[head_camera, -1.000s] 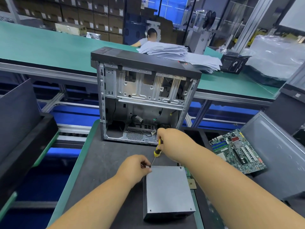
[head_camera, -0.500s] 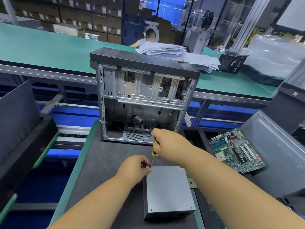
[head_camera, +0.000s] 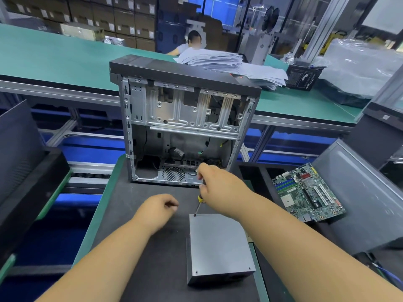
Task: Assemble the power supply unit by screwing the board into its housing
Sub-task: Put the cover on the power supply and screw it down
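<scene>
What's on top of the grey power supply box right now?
The screwdriver tip sits at a far-left corner screw of the power supply box, held by the right hand. Its inside is covered.

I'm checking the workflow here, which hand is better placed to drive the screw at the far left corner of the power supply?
Right. The right hand grips the screwdriver, tip on the power supply housing corner screw. The left hand holds no tool.

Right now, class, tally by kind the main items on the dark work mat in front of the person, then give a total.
Open computer case: 1
Grey power supply housing: 1
Screwdriver: 1
Total: 3
</scene>
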`<state>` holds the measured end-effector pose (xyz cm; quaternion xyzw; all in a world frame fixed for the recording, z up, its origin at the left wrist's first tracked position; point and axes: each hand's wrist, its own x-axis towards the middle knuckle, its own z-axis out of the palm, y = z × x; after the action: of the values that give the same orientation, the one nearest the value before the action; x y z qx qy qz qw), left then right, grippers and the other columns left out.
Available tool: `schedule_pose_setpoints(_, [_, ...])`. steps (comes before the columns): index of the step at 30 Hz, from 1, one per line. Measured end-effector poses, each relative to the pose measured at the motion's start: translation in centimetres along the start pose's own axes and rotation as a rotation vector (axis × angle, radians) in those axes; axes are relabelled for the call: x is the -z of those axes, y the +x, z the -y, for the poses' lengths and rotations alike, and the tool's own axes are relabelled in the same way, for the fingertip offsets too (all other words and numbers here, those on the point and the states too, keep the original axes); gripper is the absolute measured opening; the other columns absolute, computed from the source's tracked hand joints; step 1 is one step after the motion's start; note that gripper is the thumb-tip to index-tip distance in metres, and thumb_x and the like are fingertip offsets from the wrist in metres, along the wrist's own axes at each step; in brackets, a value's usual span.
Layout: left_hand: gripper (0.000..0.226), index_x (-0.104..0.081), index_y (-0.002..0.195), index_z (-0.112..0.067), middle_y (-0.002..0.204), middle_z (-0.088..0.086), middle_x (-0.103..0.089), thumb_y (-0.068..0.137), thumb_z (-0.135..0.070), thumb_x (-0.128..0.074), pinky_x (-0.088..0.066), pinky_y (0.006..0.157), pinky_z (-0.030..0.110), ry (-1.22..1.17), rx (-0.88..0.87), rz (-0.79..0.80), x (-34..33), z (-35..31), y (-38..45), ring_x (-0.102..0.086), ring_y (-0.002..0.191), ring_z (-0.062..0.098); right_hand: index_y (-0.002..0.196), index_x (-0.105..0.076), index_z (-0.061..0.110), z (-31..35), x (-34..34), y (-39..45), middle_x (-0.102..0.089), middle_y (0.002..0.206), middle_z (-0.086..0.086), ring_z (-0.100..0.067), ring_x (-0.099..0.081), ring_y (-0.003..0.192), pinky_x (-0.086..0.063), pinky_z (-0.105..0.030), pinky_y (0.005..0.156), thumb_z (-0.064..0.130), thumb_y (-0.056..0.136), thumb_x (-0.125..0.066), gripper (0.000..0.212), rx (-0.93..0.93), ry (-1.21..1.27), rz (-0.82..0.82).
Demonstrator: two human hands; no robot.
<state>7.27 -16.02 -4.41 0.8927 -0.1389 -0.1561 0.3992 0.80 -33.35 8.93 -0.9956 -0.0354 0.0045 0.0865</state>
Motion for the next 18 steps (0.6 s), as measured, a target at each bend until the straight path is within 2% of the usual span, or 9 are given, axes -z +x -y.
schedule_pose_setpoints(3, [0.02,-0.064,0.084,-0.035,0.084,-0.015,-0.065,0.086,-0.016,-0.066,-0.045,0.075,0.019,0.145,0.063,0.033,0.4,1.8,0.2,-0.062,0.081,0.008,0.1,-0.046,0.016,0.0,0.3,0.1,-0.053,0.094,-0.003,-0.025,-0.051,0.08,-0.041,-0.035,0.065,0.026,0.099,-0.053,0.012,0.068,-0.039,0.025])
schedule_pose_setpoints(5, [0.02,-0.063,0.083,-0.034,0.082,-0.014,-0.065,0.082,-0.014,-0.069,-0.047,0.076,0.018,0.218,0.061,0.124,-0.2,2.5,0.2,-0.062,0.081,0.008,0.095,-0.042,0.016,-0.2,0.5,0.3,-0.052,0.083,-0.001,-0.024,-0.05,0.074,-0.042,-0.035,0.062,0.036,0.098,-0.055,0.023,0.016,-0.074,0.027])
schedule_pose_setpoints(8, [0.019,-0.065,0.085,-0.033,0.083,-0.016,-0.062,0.076,-0.021,-0.076,-0.047,0.075,0.017,0.301,0.057,0.163,-1.4,2.9,-0.1,-0.06,0.08,0.005,0.088,-0.038,0.016,-0.5,0.4,0.6,-0.042,0.066,0.001,-0.022,-0.043,0.061,-0.027,-0.031,0.047,0.047,0.099,-0.05,0.034,-0.118,-0.184,0.004])
schedule_pose_setpoints(11, [0.018,-0.064,0.086,-0.032,0.087,-0.015,-0.061,0.076,-0.027,-0.078,-0.049,0.076,0.019,0.36,0.039,0.168,-2.4,3.1,-0.3,-0.06,0.082,0.007,0.075,-0.039,0.017,-0.6,0.1,0.6,-0.041,0.063,0.002,-0.02,-0.042,0.058,-0.025,-0.027,0.046,0.052,0.1,-0.041,0.043,-0.237,-0.327,-0.017])
schedule_pose_setpoints(13, [0.017,-0.062,0.086,-0.031,0.092,-0.012,-0.06,0.077,-0.03,-0.077,-0.049,0.075,0.022,0.398,0.025,0.151,-2.9,3.2,-0.4,-0.06,0.083,0.01,0.068,-0.035,0.02,-0.9,-0.1,0.4,-0.042,0.062,0.002,-0.018,-0.039,0.054,-0.025,-0.026,0.046,0.054,0.1,-0.038,0.047,-0.237,-0.342,-0.036])
schedule_pose_setpoints(15, [0.018,-0.058,0.081,-0.031,0.093,-0.011,-0.058,0.079,-0.03,-0.075,-0.047,0.072,0.023,0.426,0.009,0.128,-3.1,3.3,-0.4,-0.059,0.083,0.012,0.075,-0.039,0.02,-1.2,-0.1,0.1,-0.045,0.067,0.003,-0.02,-0.046,0.061,-0.028,-0.029,0.048,0.047,0.1,-0.041,0.036,-0.192,-0.214,-0.029])
schedule_pose_setpoints(18, [0.019,-0.055,0.079,-0.03,0.092,-0.009,-0.057,0.08,-0.028,-0.073,-0.043,0.07,0.023,0.437,0.001,0.118,-3.4,3.5,-0.3,-0.057,0.082,0.013,0.095,-0.046,0.019,-1.2,0.4,-0.4,-0.056,0.083,0.0,-0.023,-0.054,0.074,-0.039,-0.034,0.055,0.023,0.094,-0.044,0.004,-0.061,0.067,0.074])
